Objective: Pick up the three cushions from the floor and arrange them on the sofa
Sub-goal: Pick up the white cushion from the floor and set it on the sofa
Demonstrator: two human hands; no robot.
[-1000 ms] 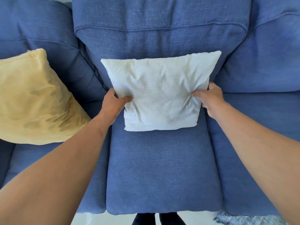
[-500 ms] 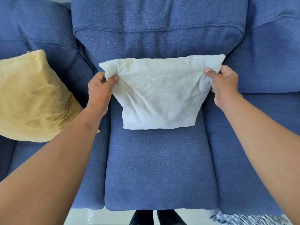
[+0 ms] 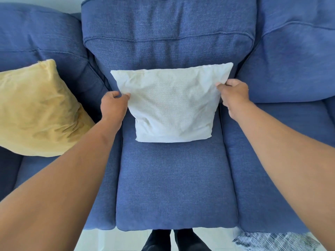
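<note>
The left hand [image 3: 113, 104] pinched the upper left corner of the white cushion [image 3: 172, 105] between thumb and fingers, and the right hand [image 3: 233, 92] was closed on the fabric just below its upper right corner. The cushion stood at the centre of the frame, its lower edge on the middle seat of the blue sofa [image 3: 172, 187] and its back leaning against the backrest.

To do this step well, both hands should probably draw the corners outward and slightly up with even tension, so the filling spreads and the top edge sits level, then let go together so the cushion does not slump to one side.

Half a second before, the hands held the same upper corners, but the top edge was pulled wider and flatter; a full second before, they gripped the cushion lower, at its sides.

A yellow cushion [image 3: 36, 109] leaned at the left of the frame on the neighbouring seat. A striped fabric [image 3: 272, 240], possibly the third cushion, showed on the floor at lower right.
</note>
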